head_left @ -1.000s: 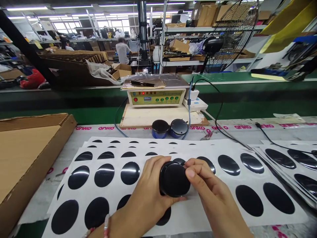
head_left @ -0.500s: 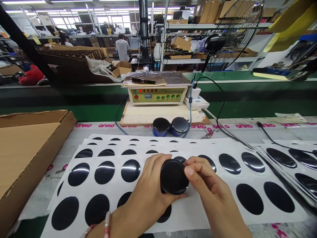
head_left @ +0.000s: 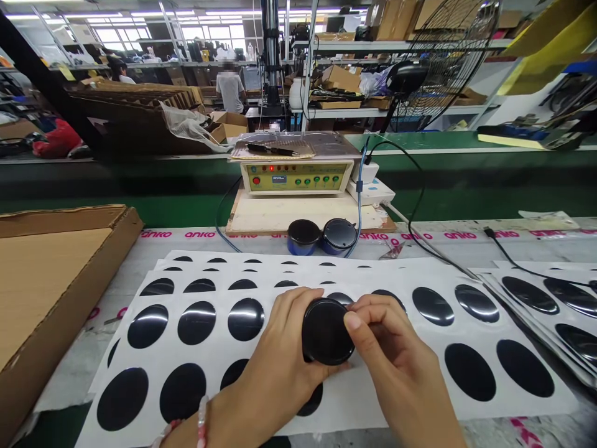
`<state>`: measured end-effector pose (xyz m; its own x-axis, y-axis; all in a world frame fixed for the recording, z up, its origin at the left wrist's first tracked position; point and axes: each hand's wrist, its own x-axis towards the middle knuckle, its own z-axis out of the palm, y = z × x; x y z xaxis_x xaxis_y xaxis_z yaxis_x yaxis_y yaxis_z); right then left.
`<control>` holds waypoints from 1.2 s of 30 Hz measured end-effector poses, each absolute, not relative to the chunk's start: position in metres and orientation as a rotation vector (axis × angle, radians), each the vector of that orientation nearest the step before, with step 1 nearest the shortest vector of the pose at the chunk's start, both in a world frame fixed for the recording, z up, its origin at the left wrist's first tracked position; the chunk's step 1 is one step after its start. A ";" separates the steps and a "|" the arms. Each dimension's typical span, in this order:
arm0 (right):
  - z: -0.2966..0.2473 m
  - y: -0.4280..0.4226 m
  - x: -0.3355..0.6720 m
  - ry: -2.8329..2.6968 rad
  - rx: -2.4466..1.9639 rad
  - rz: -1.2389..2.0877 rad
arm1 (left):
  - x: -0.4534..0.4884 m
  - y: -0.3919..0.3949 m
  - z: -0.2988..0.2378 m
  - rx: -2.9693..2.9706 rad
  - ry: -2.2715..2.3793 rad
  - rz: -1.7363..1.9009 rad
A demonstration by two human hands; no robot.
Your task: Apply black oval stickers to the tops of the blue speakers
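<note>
We've got the left hand [head_left: 280, 361] wrapped round a black round puck [head_left: 328, 331], gripping it from the side and underneath, held just above the sticker sheet [head_left: 373, 398] near the bench's front edge, abt mid-width. Right hand [head_left: 396, 367] pinches narrow at the puck's right rim, thumb tip pressed on the edge; can't tell whether a sticker is under that thumb.

Progress, as we read it: top face of the puck looks glossy and covered, so the disc seems mostly on, w/ the rim being pressed down. Sheet beneath shows a mix: shiny domed ovals in the back rows, flat matte black ovals in the front rows, which we judge are spots already peeled. Plenty of glossy ones left, plus more sheets [head_left: 550, 298] stacked at the right edge.

Two more pucks [head_left: 321, 236], dark blue-sided w/ black tops, sit at the bench's back edge by the control box [head_left: 296, 177]. Cardboard tray [head_left: 56, 280], plain brown, at the left edge.
</note>
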<state>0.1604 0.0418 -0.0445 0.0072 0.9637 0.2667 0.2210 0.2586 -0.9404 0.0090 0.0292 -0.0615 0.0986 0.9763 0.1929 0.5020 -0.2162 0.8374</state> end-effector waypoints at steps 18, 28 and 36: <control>-0.043 0.031 0.152 -1.418 -1.272 0.866 | 0.008 0.029 -0.060 1.768 1.445 1.010; -0.052 0.033 0.152 -1.452 -1.209 0.771 | 0.007 0.028 -0.062 1.800 1.485 0.999; -0.047 0.038 0.164 -1.381 -1.352 0.964 | 0.007 0.027 -0.060 1.932 1.570 0.980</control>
